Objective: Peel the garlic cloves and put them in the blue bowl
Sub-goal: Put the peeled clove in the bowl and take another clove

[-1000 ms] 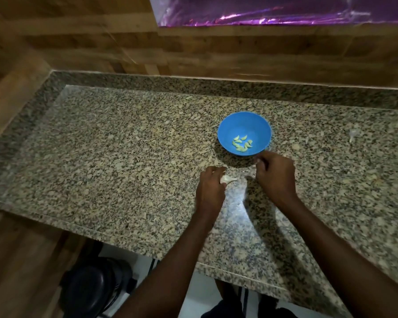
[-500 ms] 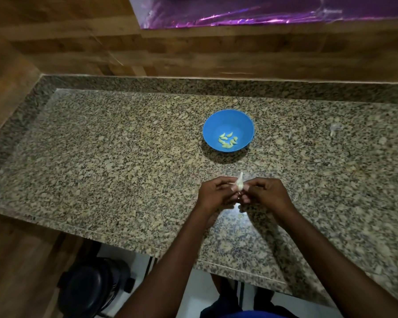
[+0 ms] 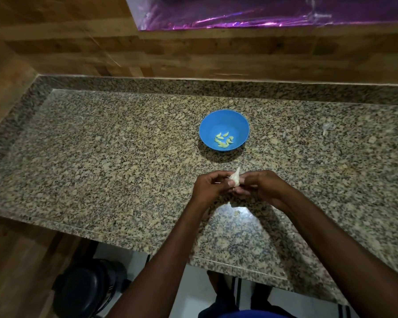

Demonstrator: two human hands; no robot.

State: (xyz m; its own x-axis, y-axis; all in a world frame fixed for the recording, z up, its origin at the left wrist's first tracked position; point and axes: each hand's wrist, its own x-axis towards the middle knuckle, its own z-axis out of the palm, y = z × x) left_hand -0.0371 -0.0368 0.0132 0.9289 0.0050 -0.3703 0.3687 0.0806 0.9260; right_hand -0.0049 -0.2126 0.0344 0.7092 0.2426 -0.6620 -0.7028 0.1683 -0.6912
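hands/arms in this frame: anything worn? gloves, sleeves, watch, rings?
Left hand and right hand are bare: no gloves. Both forearms are bare right up to the frame edge, so no sleeves show. No watch, band or markings at either wrist. Rings: none visible, though the fingers are partly hidden.

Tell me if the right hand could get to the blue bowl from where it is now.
Probably yes. The bowl sits just beyond the right hand with only bare counter between, though that hand and the left hand are pinching a clove.
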